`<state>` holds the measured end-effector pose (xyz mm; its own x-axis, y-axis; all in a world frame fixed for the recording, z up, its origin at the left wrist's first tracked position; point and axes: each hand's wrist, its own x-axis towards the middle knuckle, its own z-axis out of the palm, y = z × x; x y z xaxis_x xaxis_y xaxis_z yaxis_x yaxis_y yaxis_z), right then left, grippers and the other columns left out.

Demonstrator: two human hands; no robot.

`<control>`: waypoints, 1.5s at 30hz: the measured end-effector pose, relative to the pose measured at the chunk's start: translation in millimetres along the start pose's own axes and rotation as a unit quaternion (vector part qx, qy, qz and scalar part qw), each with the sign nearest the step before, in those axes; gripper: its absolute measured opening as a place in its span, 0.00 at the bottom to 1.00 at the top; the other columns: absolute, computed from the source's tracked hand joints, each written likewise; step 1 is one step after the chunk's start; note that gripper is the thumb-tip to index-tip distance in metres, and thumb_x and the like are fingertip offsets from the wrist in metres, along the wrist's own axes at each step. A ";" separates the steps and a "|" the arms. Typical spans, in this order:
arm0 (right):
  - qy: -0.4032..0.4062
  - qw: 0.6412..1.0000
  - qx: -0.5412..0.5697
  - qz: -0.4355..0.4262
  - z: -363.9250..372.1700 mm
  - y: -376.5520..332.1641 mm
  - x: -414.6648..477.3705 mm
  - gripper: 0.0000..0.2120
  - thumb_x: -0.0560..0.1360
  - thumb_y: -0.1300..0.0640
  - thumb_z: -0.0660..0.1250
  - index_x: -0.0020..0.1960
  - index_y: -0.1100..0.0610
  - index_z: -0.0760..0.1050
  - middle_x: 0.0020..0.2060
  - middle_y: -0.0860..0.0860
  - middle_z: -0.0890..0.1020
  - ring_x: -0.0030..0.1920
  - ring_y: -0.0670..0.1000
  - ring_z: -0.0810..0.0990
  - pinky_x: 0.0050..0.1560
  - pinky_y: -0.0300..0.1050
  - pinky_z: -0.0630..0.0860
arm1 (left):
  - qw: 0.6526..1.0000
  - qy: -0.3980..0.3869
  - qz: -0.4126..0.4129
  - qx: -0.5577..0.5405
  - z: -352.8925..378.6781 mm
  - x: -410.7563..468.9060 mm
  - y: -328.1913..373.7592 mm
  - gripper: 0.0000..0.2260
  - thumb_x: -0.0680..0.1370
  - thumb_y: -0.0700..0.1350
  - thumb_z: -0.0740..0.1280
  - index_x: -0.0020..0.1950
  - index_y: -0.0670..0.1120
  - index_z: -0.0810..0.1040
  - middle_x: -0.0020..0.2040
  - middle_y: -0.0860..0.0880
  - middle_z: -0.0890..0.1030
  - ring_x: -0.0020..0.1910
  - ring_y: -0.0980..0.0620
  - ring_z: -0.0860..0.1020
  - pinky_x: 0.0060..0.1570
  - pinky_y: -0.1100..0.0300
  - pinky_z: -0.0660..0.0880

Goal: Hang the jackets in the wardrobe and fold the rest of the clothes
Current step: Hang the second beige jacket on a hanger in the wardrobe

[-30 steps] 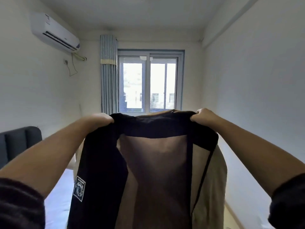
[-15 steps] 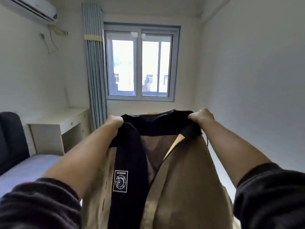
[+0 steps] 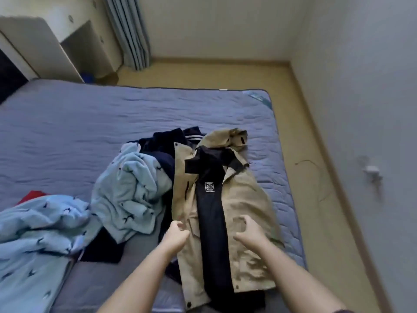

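The jacket [image 3: 243,199], tan with a dark navy strip down its front, lies flat on the bed [image 3: 101,123]. It runs from under both hands away to its crumpled hood beyond the fingertips.

The left hand [image 3: 178,233] is curled into a loose fist at the jacket's near-left edge; blur hides whether any cloth is pinched. The right hand [image 3: 248,231] is over the tan panel just right of the navy strip, fingers spread and bent, holding nothing.

Left of the left hand, a light blue garment [image 3: 130,193] with small dark prints lies heaped against the jacket's side. More of the same light blue fabric [image 3: 33,233] sprawls further left, with a red item [image 3: 33,195] showing behind it. Dark navy clothes [image 3: 162,141] lie past the left hand, partly under the jacket.

The bed has a wrinkled blue-grey quilted cover. Beyond its far edge is a tan floor [image 3: 203,73], with a striped curtain [image 3: 130,32] and a pale desk [image 3: 45,46] far ahead and left of the hands. Right of the right hand, a plain wall [image 3: 361,86] carries a white plug [image 3: 372,171], and a thin cable [image 3: 320,177] trails on the floor.
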<state>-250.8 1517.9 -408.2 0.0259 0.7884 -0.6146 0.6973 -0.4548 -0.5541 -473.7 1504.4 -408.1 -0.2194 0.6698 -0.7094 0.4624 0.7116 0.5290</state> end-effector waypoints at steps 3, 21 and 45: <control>-0.054 0.997 -0.006 0.050 66.8 57.9 15.0 0.29 0.69 0.60 0.67 0.70 0.54 0.67 0.65 0.51 0.74 0.56 0.49 0.76 0.53 0.39 0.73 | 0.998 -0.046 -0.016 0.030 47.0 30.1 -69.1 0.12 0.78 0.42 0.61 0.62 0.45 0.70 0.52 0.49 0.75 0.46 0.50 0.78 0.42 0.59 0.75; 0.012 0.988 -0.154 0.001 142.2 230.9 115.8 0.18 0.77 0.63 0.56 0.66 0.55 0.70 0.57 0.56 0.79 0.57 0.59 0.76 0.53 0.47 0.73 | 0.953 0.192 -0.233 0.018 201.9 127.6 -200.5 0.29 0.74 0.49 0.71 0.69 0.40 0.63 0.68 0.39 0.68 0.63 0.36 0.70 0.59 0.44 0.68; -0.049 0.992 -0.102 -0.049 120.6 248.4 43.1 0.20 0.80 0.59 0.57 0.71 0.48 0.68 0.59 0.53 0.75 0.61 0.56 0.74 0.59 0.48 0.72 | 0.977 -0.128 0.093 0.146 226.1 26.0 -155.1 0.02 0.76 0.47 0.65 0.47 0.50 0.74 0.46 0.52 0.78 0.46 0.52 0.76 0.51 0.55 0.74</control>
<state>-162.9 1389.0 -640.0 -0.1122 0.7764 -0.6202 0.8239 -0.2762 -0.4948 -356.9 1363.6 -613.9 0.0959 0.6801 -0.7268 0.7076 0.4670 0.5304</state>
